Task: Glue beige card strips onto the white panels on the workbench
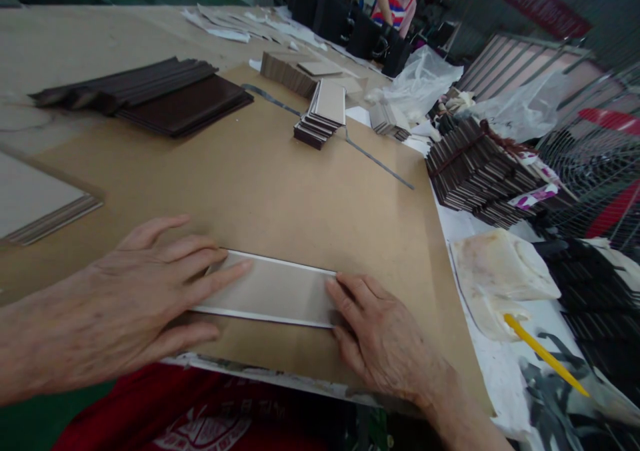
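A narrow grey cardboard strip (280, 291) with pale edges lies flat on the brown board near the table's front edge. My left hand (170, 281) reaches over its left end, fingers spread, with the index finger resting on the surface and another fingertip at the far corner. At the right end, my right hand (380, 328) has its bent fingers and thumb closed around the short edge. The strip's left end is partly hidden beneath my left hand.
Dark brown sheets (185, 104) lie at the far left, and grey boards (40, 194) nearer. Small covered pieces (323, 111) are stacked ahead. Bundled dark panels (480, 164), a whitish container (503, 271) and a yellow stick (545, 354) lie right. A person (397, 1) stands beyond.
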{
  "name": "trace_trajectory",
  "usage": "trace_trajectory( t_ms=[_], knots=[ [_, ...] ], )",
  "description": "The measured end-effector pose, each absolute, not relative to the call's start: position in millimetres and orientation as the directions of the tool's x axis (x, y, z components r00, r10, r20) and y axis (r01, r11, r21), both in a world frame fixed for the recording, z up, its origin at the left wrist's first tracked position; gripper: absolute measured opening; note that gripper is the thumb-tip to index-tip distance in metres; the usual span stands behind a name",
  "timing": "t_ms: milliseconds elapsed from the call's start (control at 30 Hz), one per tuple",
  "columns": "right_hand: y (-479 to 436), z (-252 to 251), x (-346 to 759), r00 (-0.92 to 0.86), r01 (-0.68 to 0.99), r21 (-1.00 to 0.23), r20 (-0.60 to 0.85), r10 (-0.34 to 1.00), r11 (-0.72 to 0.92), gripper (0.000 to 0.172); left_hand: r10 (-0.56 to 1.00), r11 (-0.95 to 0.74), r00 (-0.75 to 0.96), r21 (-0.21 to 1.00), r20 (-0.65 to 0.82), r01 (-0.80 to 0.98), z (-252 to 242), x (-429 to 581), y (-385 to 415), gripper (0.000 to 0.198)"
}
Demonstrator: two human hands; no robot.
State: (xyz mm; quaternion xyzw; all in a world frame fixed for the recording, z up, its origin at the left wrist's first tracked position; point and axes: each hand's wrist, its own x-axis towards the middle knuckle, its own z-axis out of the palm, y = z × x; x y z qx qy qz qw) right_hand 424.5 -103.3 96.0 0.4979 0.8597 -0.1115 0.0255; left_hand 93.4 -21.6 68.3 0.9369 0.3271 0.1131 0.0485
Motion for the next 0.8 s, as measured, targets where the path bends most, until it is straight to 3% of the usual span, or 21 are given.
trace_trajectory(
  t_ms=[167, 500, 667, 800],
  knots=[
    [-103.8, 94.0, 404.7, -0.479, 0.876, -0.021, -0.138, 0.867, 0.481, 0.065, 0.570, -0.815, 0.806, -0.013, 0.160, 0.579, 62.5, 111.2, -31.4, 0.096],
    [-134.0, 71.4, 454.6, -0.443, 0.890, 0.076, -0.083, 0.893, 0.449, 0.060, 0.608, -0.786, 0.777, -0.013, 0.163, 0.618, 53.4, 95.2, -31.6, 0.089],
    [-140.1, 73.0, 476.7, -0.419, 0.908, -0.030, -0.035, 0.907, 0.418, 0.057, 0.627, -0.775, 0.755, 0.059, 0.190, 0.629, 50.3, 85.7, -30.8, 0.082],
    [-130.7, 80.7, 460.9, -0.494, 0.864, -0.177, -0.128, 0.860, 0.471, 0.076, 0.625, -0.777, 0.754, 0.063, 0.200, 0.627, 49.4, 82.7, -27.4, 0.078]
  ],
)
